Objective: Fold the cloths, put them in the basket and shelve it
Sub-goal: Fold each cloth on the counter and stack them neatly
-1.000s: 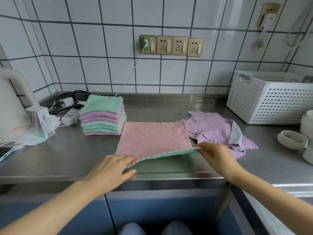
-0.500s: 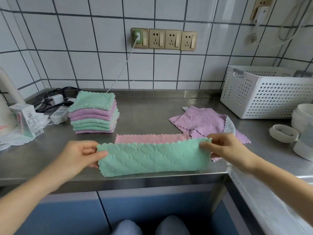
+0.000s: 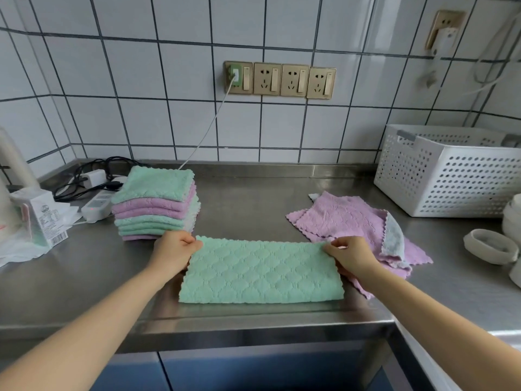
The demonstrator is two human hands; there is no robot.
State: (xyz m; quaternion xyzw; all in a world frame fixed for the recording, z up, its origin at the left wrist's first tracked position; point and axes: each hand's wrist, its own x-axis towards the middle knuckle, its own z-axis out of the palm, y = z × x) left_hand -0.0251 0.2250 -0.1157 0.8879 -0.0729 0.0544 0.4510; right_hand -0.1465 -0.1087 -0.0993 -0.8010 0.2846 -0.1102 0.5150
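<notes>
A green cloth (image 3: 262,273) lies folded in half, green side up, on the steel counter (image 3: 248,204) near its front edge. My left hand (image 3: 173,252) pinches its far left corner and my right hand (image 3: 351,256) pinches its far right corner. A stack of folded green and purple cloths (image 3: 155,203) stands at the left. Unfolded purple cloths (image 3: 346,221) lie in a loose heap to the right, partly under my right hand. The white perforated basket (image 3: 448,179) stands at the back right.
A power strip (image 3: 97,204), chargers and black cables lie behind the stack. A small carton (image 3: 42,218) and a white kettle sit at the far left. White bowls and a ring-shaped lid (image 3: 489,246) are at the right edge. Wall sockets sit above the counter.
Both hands lifted the cloth's near edge and carried it away from me onto the far edge. The pink face is now covered and the cloth lies folded in half.
</notes>
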